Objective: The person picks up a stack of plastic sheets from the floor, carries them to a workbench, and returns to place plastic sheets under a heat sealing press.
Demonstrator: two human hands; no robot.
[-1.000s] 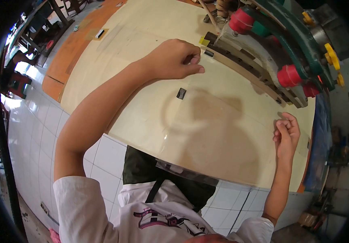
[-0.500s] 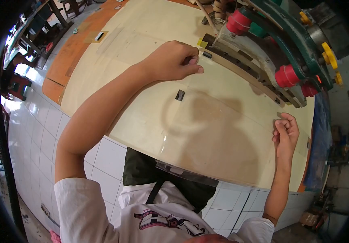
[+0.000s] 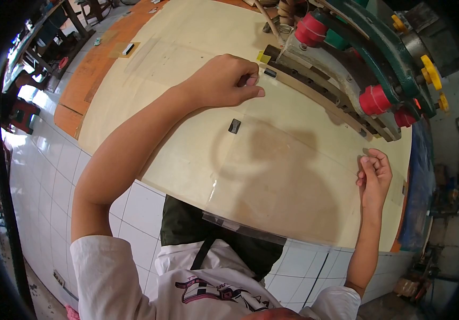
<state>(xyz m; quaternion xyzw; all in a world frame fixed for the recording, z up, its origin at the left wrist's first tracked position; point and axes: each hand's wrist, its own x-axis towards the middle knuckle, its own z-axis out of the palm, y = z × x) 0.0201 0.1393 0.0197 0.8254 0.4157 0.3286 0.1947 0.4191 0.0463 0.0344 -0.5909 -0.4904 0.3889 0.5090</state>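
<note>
My left hand (image 3: 227, 80) rests on the pale sheet-covered tabletop (image 3: 181, 154). Its fingers are curled in and the thumb sticks out, with nothing visible in the grasp. Just beyond its fingertips lies a small dark block (image 3: 270, 73), beside the machine's long bar (image 3: 315, 90). A second small dark piece (image 3: 234, 126) sits on the surface below that hand. Over at the right, my right hand (image 3: 376, 173) is turned partly palm up near the bar's close end. Its fingers are loosely bent and partly apart, and I see nothing in them.
A green machine (image 3: 400, 58) with red grips (image 3: 374, 100) and yellow knobs (image 3: 431, 72) stands at the back right. On the orange board (image 3: 80, 85) at left lies a small black-and-white piece (image 3: 128, 49). Blue plastic sheeting (image 3: 420, 181) hangs along the right side.
The view has shifted very slightly, so everything sits a few pixels further left. Both hands keep their pose and place.
</note>
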